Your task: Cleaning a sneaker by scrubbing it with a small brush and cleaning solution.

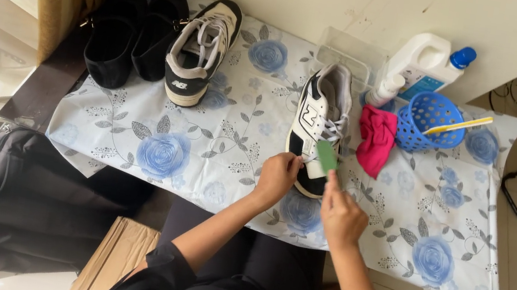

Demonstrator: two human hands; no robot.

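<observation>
Your flowered table carries the white-and-black sneaker near its front edge, toe toward you. Your left hand is curled closed against the shoe's toe end, steadying it. Your right hand pinches a small green pad over the laces. The shoe sits close to the edge; a hard push could slide it off.

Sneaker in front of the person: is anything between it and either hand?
Nothing visible. The left hand rests on the sneaker near its toe; the right hand holds a green brush against it.
</observation>
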